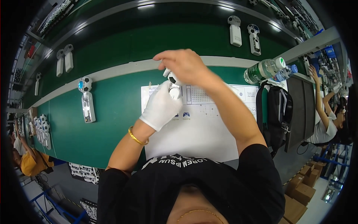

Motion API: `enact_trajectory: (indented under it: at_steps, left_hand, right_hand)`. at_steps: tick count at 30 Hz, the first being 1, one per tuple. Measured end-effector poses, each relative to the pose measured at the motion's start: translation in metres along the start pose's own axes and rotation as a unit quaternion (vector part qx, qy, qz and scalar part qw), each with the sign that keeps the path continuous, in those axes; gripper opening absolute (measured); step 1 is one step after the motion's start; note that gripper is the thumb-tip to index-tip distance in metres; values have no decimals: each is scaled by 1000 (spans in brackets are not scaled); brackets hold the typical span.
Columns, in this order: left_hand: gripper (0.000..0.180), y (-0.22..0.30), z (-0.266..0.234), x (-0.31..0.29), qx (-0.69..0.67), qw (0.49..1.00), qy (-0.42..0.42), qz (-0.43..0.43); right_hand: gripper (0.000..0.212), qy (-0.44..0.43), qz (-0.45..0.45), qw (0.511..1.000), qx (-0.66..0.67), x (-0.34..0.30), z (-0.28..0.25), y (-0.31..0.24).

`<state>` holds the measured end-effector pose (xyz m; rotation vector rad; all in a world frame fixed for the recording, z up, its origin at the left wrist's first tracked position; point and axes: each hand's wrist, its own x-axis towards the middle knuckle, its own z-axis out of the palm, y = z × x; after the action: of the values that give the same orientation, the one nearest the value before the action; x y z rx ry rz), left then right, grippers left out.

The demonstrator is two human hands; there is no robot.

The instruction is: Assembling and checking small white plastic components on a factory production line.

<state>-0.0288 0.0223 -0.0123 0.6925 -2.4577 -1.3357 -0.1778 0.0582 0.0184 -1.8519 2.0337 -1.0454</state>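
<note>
My left hand [162, 106], in a white glove, is closed around a white handheld device with a black-and-white football-patterned head [172, 78]. A round white part [174, 93] shows beside the gloved fingers; much of the device is covered. My bare right hand [184, 66] reaches over the football head from the right. Its fingers stretch left and stand apart, slightly blurred, while its palm side is hidden. Under both hands lies a large printed white sheet [194, 134]. To the left, a similar device [88, 106] rests on the green bench with its body showing internal parts.
Several more football-headed devices [44, 130] stand along the bench's left end. Others, including a white one [235, 33], lie on the dark green conveyor [167, 39] beyond the pale rail. Water bottles [261, 71] and a black bag [278, 108] are at right. Other people work at both sides.
</note>
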Motion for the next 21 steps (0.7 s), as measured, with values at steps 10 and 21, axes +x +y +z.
enact_trajectory:
  at_steps: [10, 21]
  left_hand:
    - [20, -3, -31, 11, -700, 641, -232, -215]
    - [39, 3, -24, 58, -371, 899, -162, -167]
  right_hand:
    - [36, 217, 80, 830, 508, 1, 34, 9]
    - [27, 260, 274, 859, 345, 52, -20, 111]
